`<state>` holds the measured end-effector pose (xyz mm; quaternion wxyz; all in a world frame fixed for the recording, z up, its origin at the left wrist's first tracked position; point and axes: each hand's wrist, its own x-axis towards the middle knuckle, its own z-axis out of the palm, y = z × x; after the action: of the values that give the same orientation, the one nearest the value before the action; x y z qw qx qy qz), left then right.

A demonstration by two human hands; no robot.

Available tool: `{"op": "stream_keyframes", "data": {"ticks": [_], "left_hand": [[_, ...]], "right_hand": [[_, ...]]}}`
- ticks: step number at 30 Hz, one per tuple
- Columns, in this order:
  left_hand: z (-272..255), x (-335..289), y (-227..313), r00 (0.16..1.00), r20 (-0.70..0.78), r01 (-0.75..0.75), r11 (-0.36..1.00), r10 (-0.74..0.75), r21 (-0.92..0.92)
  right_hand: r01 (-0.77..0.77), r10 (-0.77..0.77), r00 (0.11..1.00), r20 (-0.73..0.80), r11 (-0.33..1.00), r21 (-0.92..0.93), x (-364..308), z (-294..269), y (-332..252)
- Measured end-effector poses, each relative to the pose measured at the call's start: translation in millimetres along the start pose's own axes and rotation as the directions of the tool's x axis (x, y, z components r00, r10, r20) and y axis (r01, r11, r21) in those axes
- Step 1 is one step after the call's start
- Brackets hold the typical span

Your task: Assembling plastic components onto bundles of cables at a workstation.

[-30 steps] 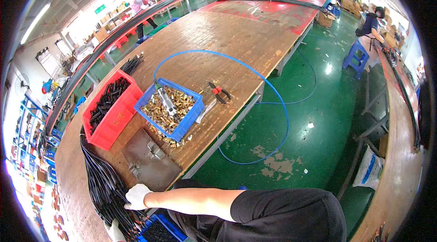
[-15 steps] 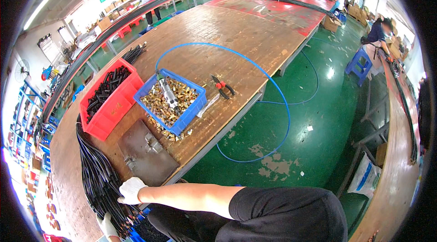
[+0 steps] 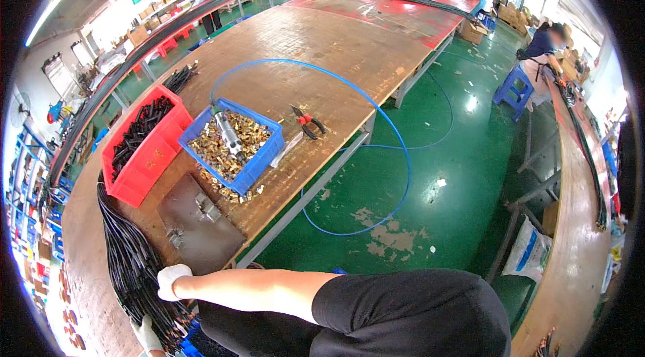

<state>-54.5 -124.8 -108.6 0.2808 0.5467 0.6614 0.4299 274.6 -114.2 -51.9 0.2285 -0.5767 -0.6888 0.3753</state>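
Observation:
A thick bundle of long black cables (image 3: 127,249) hangs over the table's near-left part, its cut ends close to me. My right hand (image 3: 173,282), in a white glove, is closed on the bundle's right edge, fingers partly hidden. Lower down, my gloved left hand (image 3: 146,335) grips the same bundle from its left side near the ends; its fingers are mostly out of sight behind the cables. Just beyond my right hand lies a dark metal plate (image 3: 201,229) with a small metal fixture (image 3: 207,209) on it.
A red bin (image 3: 151,155) holds short black tubes. Beside it, a blue bin (image 3: 262,162) contains brass fittings, with a grey air tool (image 3: 228,134) on top and a blue hose (image 3: 363,92) looping off the table. Red-handled pliers (image 3: 309,126) lie nearby. A co-worker (image 3: 545,48) works at right.
The whole view has shifted slightly left and up. Both hands stay on the cable bundle, with little visible movement against it.

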Motion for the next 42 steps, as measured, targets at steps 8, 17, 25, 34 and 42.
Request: {"op": "stream_keyframes", "data": {"ticks": [8, 17, 25, 34, 42], "left_hand": [[-7.8, 20.1, -23.0, 0.988, 0.152, 0.041, 0.991, -0.021, -0.126], [3.8, -40.8, 49.4, 0.991, 0.13, 0.035, 0.999, -0.032, -0.018], [38.8, -37.2, 93.9, 0.997, 0.014, 0.072, 0.989, -0.075, 0.132], [17.1, -39.3, 68.7, 0.992, -0.009, 0.127, 0.971, -0.128, 0.205], [27.7, -44.3, 84.3, 0.989, -0.032, 0.147, 0.954, -0.144, 0.262]], "right_hand": [[0.006, -0.006, 0.999, 0.05, 1.0, -0.014, 13.2, 6.7, 6.8], [0.113, -0.097, 0.969, 0.229, 0.992, -0.059, 4.0, -2.3, 6.9], [0.205, -0.111, 0.887, 0.449, 0.965, -0.167, 27.6, -46.1, 21.3], [0.162, -0.066, 0.905, 0.42, 0.967, -0.195, 30.0, -24.5, 21.4], [0.168, -0.031, 0.88, 0.474, 0.954, -0.25, 29.0, -34.8, 18.4]]}}
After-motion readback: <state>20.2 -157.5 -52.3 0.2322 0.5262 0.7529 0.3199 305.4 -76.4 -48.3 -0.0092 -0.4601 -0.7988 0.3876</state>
